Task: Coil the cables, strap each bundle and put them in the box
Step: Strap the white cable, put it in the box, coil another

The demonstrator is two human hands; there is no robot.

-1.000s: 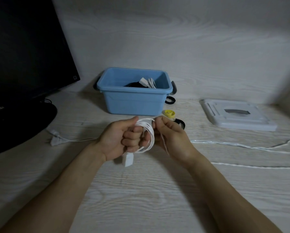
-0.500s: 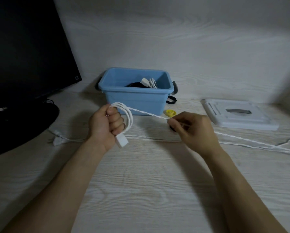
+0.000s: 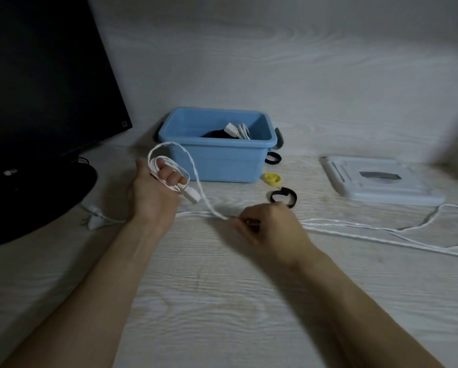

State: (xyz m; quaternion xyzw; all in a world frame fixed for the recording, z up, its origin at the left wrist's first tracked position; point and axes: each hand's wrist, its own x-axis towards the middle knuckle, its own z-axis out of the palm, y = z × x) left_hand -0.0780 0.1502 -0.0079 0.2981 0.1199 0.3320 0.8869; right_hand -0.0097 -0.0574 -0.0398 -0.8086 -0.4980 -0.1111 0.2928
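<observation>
The counter carries everything here, with a dark monitor at the left and the blue box toward the back, already holding a black bundle and a white one. A pale lid lies well to the right of the box.

The white cable is half coiled. Several loops sit round the fingers of the left hand, which is curled on them with the plug end hanging just below, and one loose arc rises above that hand and drops to the right hand. The right hand pinches the cable low, close to the counter; its free length trails away to the right edge.

To do this step well, I judge the right hand should carry the slack up and over the left fingers in a loop matching those already there, letting the cable slide through the pinch so no twist builds. The left hand should keep its grip firm enough that the plug end does not slip out. The straps, one black strap and one yellow strap, wait near the box, within easy reach.

Against half a second ago, the right hand sits lower and further along the cable, the taut line between the hands has gone slack into an arc, and the left hand is slightly higher.
</observation>
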